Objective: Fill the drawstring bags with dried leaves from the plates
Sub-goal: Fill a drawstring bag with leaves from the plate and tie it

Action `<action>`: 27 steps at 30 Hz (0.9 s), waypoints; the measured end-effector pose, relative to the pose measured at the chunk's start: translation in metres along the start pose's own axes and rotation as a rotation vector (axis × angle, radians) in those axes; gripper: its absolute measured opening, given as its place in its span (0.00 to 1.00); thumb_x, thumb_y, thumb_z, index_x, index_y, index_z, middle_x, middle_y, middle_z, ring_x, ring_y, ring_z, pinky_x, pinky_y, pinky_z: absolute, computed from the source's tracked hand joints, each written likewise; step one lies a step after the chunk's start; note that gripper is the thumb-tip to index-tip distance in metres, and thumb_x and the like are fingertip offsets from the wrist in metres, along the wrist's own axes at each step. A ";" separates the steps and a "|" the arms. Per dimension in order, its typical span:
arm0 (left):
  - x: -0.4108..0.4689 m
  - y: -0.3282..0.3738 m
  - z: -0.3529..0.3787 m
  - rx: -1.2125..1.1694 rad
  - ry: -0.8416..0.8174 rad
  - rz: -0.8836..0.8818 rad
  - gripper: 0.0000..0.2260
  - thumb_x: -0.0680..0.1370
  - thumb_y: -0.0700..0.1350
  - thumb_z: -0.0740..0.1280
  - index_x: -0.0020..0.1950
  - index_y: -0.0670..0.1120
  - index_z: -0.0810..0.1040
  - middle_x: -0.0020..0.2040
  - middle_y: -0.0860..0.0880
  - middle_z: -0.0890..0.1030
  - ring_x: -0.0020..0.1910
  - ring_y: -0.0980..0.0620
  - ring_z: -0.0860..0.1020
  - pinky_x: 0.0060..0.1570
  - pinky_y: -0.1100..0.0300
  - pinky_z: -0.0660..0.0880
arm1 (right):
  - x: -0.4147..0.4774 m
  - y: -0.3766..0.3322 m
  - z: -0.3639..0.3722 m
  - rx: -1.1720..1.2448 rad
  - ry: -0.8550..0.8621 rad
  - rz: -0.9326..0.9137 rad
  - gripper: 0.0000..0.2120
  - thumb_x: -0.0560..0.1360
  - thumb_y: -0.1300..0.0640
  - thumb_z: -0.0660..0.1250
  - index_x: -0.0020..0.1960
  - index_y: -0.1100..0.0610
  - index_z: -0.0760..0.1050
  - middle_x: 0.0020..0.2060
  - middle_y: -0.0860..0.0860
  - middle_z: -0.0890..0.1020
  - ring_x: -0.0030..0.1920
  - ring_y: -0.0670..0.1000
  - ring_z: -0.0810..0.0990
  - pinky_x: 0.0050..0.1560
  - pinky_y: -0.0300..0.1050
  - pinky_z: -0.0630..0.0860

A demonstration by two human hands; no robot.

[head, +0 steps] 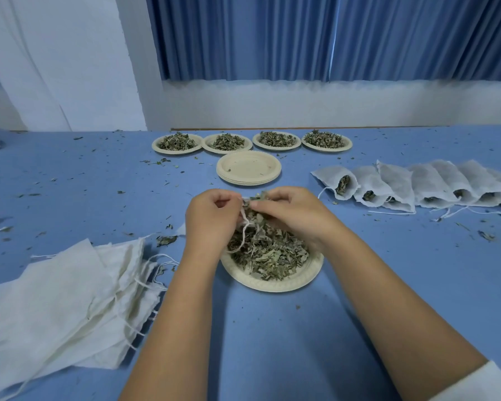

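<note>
Thin white cloth drawstring bag (245, 215) is between both hands over the near beige paper plate (272, 285): left hand (211, 215) pinches its mouth, right hand (289, 209) fingers clamp some dried green leaves (269, 250). Floppy, featherlight stuff, I'd hold the rim, leaves probably crumble easy

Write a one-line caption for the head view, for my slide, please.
The left hand holds a drawstring bag above the plate of dried leaves; the right hand pinches leaves at its mouth.
</note>
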State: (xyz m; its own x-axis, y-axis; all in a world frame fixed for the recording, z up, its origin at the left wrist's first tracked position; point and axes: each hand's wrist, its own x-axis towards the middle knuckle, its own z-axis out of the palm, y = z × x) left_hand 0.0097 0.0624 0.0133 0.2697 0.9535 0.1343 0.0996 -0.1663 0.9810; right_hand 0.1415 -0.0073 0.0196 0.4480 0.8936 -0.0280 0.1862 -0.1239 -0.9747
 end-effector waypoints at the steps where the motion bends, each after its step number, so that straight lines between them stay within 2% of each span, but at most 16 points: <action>1: 0.001 -0.001 -0.001 -0.005 0.016 -0.017 0.05 0.76 0.40 0.69 0.43 0.47 0.82 0.30 0.54 0.82 0.29 0.59 0.80 0.38 0.61 0.80 | 0.000 -0.001 -0.001 0.062 -0.030 0.005 0.07 0.71 0.51 0.76 0.46 0.52 0.83 0.44 0.48 0.86 0.45 0.44 0.85 0.44 0.37 0.81; 5: 0.004 -0.004 -0.003 -0.005 0.007 -0.077 0.02 0.74 0.42 0.71 0.42 0.46 0.83 0.28 0.55 0.82 0.28 0.60 0.80 0.34 0.65 0.78 | 0.003 -0.001 0.000 0.100 -0.020 0.019 0.06 0.75 0.49 0.72 0.44 0.50 0.84 0.44 0.44 0.86 0.46 0.40 0.84 0.47 0.36 0.80; 8: 0.003 -0.005 -0.003 0.029 -0.004 -0.072 0.04 0.75 0.40 0.70 0.41 0.46 0.83 0.26 0.54 0.81 0.26 0.61 0.79 0.31 0.68 0.76 | 0.001 0.002 0.005 0.054 0.021 -0.018 0.04 0.75 0.54 0.72 0.43 0.51 0.84 0.42 0.44 0.86 0.43 0.39 0.83 0.41 0.32 0.78; 12: 0.000 -0.002 -0.003 0.035 -0.038 -0.037 0.07 0.75 0.38 0.67 0.41 0.46 0.83 0.27 0.53 0.81 0.28 0.60 0.80 0.39 0.62 0.81 | -0.001 0.004 0.008 -0.013 0.061 -0.080 0.02 0.72 0.57 0.75 0.40 0.53 0.85 0.33 0.45 0.84 0.32 0.40 0.79 0.36 0.34 0.77; 15: -0.002 0.001 -0.004 0.063 -0.063 0.003 0.09 0.76 0.38 0.67 0.39 0.48 0.82 0.27 0.55 0.81 0.27 0.62 0.79 0.34 0.68 0.78 | -0.001 0.005 0.009 -0.031 0.109 -0.104 0.04 0.69 0.59 0.77 0.38 0.53 0.84 0.29 0.45 0.83 0.28 0.40 0.77 0.33 0.33 0.73; 18: -0.004 0.001 -0.004 0.084 -0.089 0.019 0.09 0.77 0.37 0.68 0.39 0.48 0.82 0.26 0.55 0.80 0.27 0.62 0.79 0.31 0.70 0.76 | 0.000 0.007 0.009 -0.041 0.139 -0.089 0.05 0.68 0.61 0.78 0.40 0.56 0.82 0.33 0.50 0.84 0.31 0.43 0.79 0.37 0.38 0.77; 20: -0.005 0.001 -0.004 0.089 -0.109 0.015 0.08 0.77 0.37 0.68 0.40 0.47 0.82 0.26 0.54 0.80 0.28 0.60 0.80 0.36 0.66 0.79 | 0.001 0.008 0.007 -0.082 0.158 -0.069 0.07 0.67 0.61 0.78 0.42 0.57 0.81 0.36 0.52 0.83 0.34 0.46 0.80 0.42 0.42 0.80; 22: -0.006 0.002 -0.003 0.094 -0.146 0.021 0.07 0.77 0.38 0.69 0.41 0.47 0.82 0.28 0.53 0.81 0.29 0.59 0.81 0.40 0.63 0.80 | 0.002 0.009 0.006 -0.142 0.187 -0.065 0.08 0.67 0.61 0.78 0.40 0.56 0.79 0.35 0.51 0.81 0.34 0.46 0.79 0.40 0.41 0.78; 25: -0.008 0.005 0.000 0.112 -0.214 0.040 0.06 0.76 0.38 0.69 0.41 0.47 0.82 0.29 0.53 0.82 0.30 0.59 0.81 0.35 0.69 0.76 | 0.003 0.011 0.008 -0.238 0.227 -0.090 0.11 0.67 0.62 0.77 0.37 0.54 0.75 0.29 0.47 0.76 0.29 0.44 0.73 0.32 0.37 0.72; 27: -0.008 0.004 0.001 0.115 -0.209 0.038 0.07 0.76 0.39 0.69 0.40 0.47 0.82 0.28 0.54 0.82 0.29 0.60 0.80 0.31 0.71 0.73 | 0.003 0.012 0.009 -0.236 0.211 -0.103 0.11 0.68 0.61 0.77 0.37 0.55 0.74 0.28 0.47 0.75 0.27 0.45 0.72 0.31 0.39 0.71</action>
State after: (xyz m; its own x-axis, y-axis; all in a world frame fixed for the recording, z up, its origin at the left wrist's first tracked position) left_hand 0.0085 0.0541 0.0162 0.4664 0.8754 0.1269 0.1911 -0.2398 0.9518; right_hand 0.1372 -0.0024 0.0059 0.5831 0.8004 0.1391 0.4266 -0.1559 -0.8909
